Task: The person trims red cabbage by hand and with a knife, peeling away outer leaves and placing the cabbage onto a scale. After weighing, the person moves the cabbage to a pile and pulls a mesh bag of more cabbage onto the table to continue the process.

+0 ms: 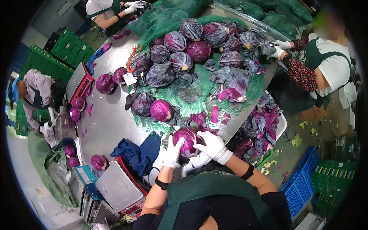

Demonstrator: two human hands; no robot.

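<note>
A peeled red cabbage [187,141] is between my two gloved hands at the near edge of the table. My left hand [173,150] grips its left side, and my right hand [214,147] has its fingers against the right side. A thin dark edge shows at the top of this cabbage; I cannot make out what it is. Just beyond lie a shiny purple cabbage [161,110] and a darker cabbage [142,104] with its outer leaves on. Loose purple leaves [198,118] lie on the green net [226,115] close to my right hand.
Many unpeeled cabbages [191,30] are heaped at the back. A white tub [281,126] of leaf scraps stands right, a scale [119,186] and dark blue cloth [140,153] left. Co-workers stand at right [326,57], far left [36,90] and back [103,13].
</note>
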